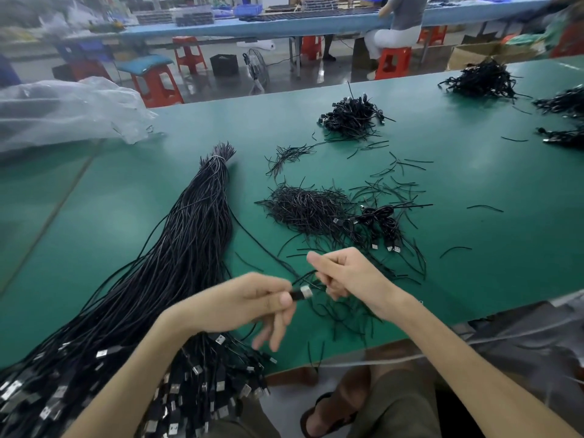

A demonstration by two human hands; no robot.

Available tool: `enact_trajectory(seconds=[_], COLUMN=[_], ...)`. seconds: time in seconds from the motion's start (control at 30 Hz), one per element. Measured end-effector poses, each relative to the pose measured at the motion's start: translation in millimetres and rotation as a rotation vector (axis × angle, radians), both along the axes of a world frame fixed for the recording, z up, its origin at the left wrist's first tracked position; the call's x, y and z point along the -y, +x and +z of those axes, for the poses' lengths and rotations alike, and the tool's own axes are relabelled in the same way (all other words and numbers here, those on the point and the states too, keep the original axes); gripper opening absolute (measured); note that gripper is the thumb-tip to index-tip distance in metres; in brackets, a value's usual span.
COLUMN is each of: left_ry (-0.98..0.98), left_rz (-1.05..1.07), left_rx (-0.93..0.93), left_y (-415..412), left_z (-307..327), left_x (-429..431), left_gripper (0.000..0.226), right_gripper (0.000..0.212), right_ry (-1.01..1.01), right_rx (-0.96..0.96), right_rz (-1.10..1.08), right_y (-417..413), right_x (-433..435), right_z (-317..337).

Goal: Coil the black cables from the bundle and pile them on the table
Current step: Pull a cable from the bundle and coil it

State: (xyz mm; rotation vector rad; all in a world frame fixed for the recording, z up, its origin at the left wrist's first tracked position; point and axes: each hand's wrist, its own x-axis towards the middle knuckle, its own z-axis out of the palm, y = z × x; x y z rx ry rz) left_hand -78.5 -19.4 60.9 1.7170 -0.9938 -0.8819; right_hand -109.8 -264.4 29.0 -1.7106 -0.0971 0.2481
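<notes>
Cable [286,266] runs from bundle [177,248] to both hands. Left hand [246,298] pinches its plug [303,293]; right hand [344,276] fingers curl round it, over table's [474,184] near edge.

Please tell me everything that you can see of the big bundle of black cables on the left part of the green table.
The bundle is many long, thin black cables, rubbery in look, lying on the green table. A pale tie binds it near the far end, where the tips splay like a brush. Toward the person it fans wide, and its silver-shelled plugs spill over the table's near edge. The left forearm crosses in front of this end; whether it touches, I cannot tell.
</notes>
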Motion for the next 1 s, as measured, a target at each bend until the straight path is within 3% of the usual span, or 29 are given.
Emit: enact_trajectory(seconds=[0.1,0.23,0.4,0.6,0.83,1.0], left_ry=[0.196,0.047,-0.036,-0.157,-0.013,-0.090], left_rz=[0.185,0.590,0.522,0.638,0.718,0.725], left_rx=[0.294,0.357,0.563,0.463,0.437,0.396], left_y=[-3.9,-8.0,-13.9,-9.4,-16.3,-18.1], left_z=[-24.8,-51.0,-56.0,-53.0,-60.2,-58.4], left_x=[7.0,15.6,23.2,18.6,25.2,25.1], left_gripper=[0.023,0.033,0.018,0.013,0.018,0.029], right_gripper=[0.047,0.041,0.039,0.039,0.040,0.040], right_ry=[0.125,0.262,0.430,0.498,0.431,0.458], right_rx=[-0.011,-0.012,-0.006,-0.013,-0.008,0.002], right_rz=[0.010,0.057,0.024,0.013,0.082,0.101], right_y=[2.5,-2.8,-6.3,-6.4,-7.9,-7.5], right_x=[-5.9,-22.9,-35.9,-30.9,-41.8,-42.3], right_z=[7.0,9.8,17.1,27.8,22.5,25.3])
